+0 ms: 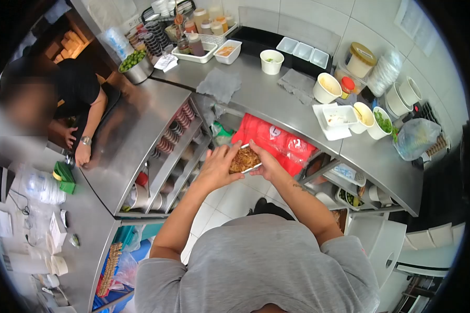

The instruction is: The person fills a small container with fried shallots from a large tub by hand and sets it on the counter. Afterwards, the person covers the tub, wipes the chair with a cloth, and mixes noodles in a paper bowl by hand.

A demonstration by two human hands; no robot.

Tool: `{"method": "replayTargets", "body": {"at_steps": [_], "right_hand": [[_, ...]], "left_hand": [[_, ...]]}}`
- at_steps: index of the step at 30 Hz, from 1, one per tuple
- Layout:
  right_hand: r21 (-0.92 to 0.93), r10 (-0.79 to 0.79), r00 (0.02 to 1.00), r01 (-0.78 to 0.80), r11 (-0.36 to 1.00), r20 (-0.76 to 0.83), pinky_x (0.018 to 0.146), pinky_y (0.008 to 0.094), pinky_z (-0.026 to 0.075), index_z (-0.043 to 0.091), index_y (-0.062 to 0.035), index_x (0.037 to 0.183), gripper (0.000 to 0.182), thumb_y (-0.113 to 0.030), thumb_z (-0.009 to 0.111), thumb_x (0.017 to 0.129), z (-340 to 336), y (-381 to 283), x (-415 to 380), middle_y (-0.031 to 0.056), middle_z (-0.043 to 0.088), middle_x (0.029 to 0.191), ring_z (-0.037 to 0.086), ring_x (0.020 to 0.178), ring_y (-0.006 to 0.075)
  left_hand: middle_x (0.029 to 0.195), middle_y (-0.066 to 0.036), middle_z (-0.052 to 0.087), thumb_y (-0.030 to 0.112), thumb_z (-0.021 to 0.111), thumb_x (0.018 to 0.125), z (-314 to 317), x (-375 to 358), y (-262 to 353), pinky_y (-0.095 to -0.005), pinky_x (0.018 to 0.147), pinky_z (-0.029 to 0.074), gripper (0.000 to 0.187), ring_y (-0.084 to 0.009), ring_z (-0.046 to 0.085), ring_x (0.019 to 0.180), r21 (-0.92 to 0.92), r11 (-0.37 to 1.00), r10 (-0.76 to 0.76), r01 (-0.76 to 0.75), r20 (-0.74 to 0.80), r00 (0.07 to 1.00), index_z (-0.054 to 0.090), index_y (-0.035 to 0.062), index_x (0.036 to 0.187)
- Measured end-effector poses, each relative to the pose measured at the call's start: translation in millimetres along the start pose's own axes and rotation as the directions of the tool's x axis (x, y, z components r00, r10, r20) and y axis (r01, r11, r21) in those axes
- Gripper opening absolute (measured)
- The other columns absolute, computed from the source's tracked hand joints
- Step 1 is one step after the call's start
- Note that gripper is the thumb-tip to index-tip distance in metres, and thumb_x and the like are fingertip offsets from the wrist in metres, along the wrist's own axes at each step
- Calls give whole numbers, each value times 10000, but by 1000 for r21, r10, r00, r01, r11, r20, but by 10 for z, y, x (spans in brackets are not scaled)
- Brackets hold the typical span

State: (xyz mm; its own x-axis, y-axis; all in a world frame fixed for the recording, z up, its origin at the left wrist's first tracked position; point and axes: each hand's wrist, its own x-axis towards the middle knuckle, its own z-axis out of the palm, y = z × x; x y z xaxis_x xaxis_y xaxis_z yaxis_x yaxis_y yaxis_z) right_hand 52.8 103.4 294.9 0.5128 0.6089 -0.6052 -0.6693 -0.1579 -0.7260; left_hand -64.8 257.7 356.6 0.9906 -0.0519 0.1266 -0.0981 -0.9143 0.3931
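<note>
A small white-rimmed container of brown, crispy-looking food (244, 159) is held between my two hands in front of my body. My left hand (219, 168) grips its left side, fingers along the upper edge. On the right side, my right hand (265, 163) holds the rim with thumb and fingers. Just beyond the container lie red plastic bags (274, 136) on a shelf under the steel counter (256, 101). The underside of the container is hidden.
Across the counter stand a white bowl (271, 61), a tub of green herbs (382, 123), a white tray (340, 116) and sauce bottles (196, 45). At the left a co-worker in black (78, 78) leans on the counter near a pot of limes (136, 67).
</note>
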Motion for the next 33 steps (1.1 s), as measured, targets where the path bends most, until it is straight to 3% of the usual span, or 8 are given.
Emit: {"method": "replayTargets", "body": {"at_steps": [7,12,15,18,22,25,28,33], "right_hand": [[-37,-61,996,58,998,-70,698,356,433,571,-177,1090,601,-688,524,777,-89,-770,148,28,593,1043,527,960,178],[-16,-61,997,61,998,-36,662,315,417,568,-203,1052,544,-674,533,782,-269,-1048,393,-4,603,979,545,881,142],[-30,-23,999,22,999,-38,686,341,419,563,-214,1057,570,-708,488,784,-311,-1250,434,4,610,995,547,897,162],[20,-30,998,29,999,49,752,389,433,534,-163,1172,707,-744,441,781,-396,-1463,522,44,582,1101,537,956,228],[34,-143,987,146,989,-67,738,390,457,466,-124,1269,823,-781,333,793,-486,-1610,722,95,549,1099,532,922,225],[-85,-385,904,375,923,-186,752,361,438,420,-125,1346,775,-714,311,853,-711,-1538,916,129,506,1191,503,965,177],[-116,-541,777,535,837,-322,663,264,436,520,-73,1235,598,-563,383,921,-880,-1389,944,81,569,976,526,794,127],[-385,-708,563,595,705,-426,565,216,406,593,-19,1082,355,-329,494,941,-890,-1167,936,10,537,741,491,613,87]], "left_hand": [[1147,-137,463,419,804,583,-236,638,-119,-440,890,331,997,-301,456,1112,89,994,68,-56,-140,988,311,166,1412],[1110,-146,469,352,797,591,-340,989,-197,-419,883,361,998,-314,463,1055,-17,998,60,-61,-41,997,289,132,1420],[1075,-152,468,294,779,596,-339,1171,-245,-416,884,379,987,-327,465,1012,-78,994,76,-81,-72,995,273,114,1424],[1041,-166,462,267,766,595,-328,1371,-334,-426,890,385,980,-345,464,987,-115,989,78,-95,-149,986,267,100,1422],[1016,-194,458,268,759,597,-288,1739,-543,-439,900,382,971,-375,457,976,-120,988,64,-96,-246,967,268,72,1411],[1014,-210,462,272,749,606,-298,2079,-705,-447,904,381,945,-388,454,983,-87,995,13,-41,-295,955,277,49,1394],[1026,-229,468,268,739,607,-280,2476,-867,-457,887,387,889,-393,454,980,-72,997,-39,12,-376,926,314,27,1350],[1018,-258,470,261,729,611,-99,3192,-1113,-459,866,394,839,-401,457,968,-32,999,-54,44,-480,875,338,12,1310]]}}
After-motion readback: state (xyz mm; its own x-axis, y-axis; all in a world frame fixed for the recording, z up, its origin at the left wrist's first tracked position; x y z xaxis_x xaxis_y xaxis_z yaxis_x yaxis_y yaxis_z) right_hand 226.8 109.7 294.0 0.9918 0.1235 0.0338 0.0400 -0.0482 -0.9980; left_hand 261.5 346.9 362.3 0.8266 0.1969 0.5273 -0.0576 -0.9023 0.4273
